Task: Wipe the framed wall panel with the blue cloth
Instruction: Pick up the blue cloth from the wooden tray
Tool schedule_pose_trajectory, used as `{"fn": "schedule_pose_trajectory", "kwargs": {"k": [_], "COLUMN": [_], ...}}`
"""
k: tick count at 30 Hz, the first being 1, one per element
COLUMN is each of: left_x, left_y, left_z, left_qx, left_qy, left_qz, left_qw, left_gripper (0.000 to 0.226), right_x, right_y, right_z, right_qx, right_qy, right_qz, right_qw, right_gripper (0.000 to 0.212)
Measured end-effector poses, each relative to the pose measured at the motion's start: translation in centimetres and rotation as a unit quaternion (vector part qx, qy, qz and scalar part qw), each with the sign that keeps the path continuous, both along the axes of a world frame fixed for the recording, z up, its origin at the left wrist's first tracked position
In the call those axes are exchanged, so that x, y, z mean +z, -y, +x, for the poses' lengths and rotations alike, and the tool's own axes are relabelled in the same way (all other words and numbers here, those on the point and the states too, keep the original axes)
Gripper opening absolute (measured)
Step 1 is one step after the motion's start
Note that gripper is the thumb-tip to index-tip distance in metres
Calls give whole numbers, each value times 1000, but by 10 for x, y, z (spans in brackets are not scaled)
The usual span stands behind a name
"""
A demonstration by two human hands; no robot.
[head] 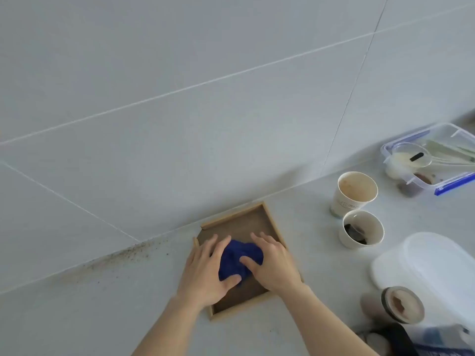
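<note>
A framed panel (239, 224) with a light wooden frame and a dark brown inside lies flat on the grey counter, close to the tiled wall. A crumpled blue cloth (237, 259) sits on the panel's middle. My left hand (205, 271) presses on the cloth's left side, with the thumb on its lower edge. My right hand (272, 263) rests on the cloth's right side, thumb on top of it. Both hands cover much of the panel and part of the frame.
Right of the panel stand two paper cups (356, 192) (362, 232). Beyond them is a clear box with blue clips (437, 160) holding utensils. A white plastic lid (426, 265) and a round jar (402, 304) lie at the right. Brown specks (123, 255) dot the wall joint on the left.
</note>
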State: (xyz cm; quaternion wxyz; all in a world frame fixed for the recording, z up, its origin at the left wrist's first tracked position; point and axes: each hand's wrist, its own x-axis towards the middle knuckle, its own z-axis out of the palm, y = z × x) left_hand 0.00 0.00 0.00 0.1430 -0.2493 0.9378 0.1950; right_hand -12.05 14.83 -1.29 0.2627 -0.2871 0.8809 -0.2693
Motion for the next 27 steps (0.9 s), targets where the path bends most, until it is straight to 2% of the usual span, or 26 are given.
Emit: {"fn": "schedule_pose_trajectory", "kwargs": {"k": [4,10,17,27], "left_x": [-15,-13,22,106], "left_y": [-8,-16,-11,11], "left_z": [2,-1,1,17], "left_qx": [22,77,79,115], "left_qy": [3,-31,-49,-129], "left_qz": [-24,-53,-36,-19], "left_qw": [999,995,995,985], "left_gripper": [90,54,33,31], "right_x": [-12,-20,0,78], "right_y": [-5,-11,-12,10], "right_z": [1,2,-3,1], "right_qx": [-3,-18,-22,-36], "right_qy": [-39,-42,-25,-1], "right_qz": [4,-10,-51,-148], "right_qw": [999,999,998,988], "right_gripper": [56,32,26,29]}}
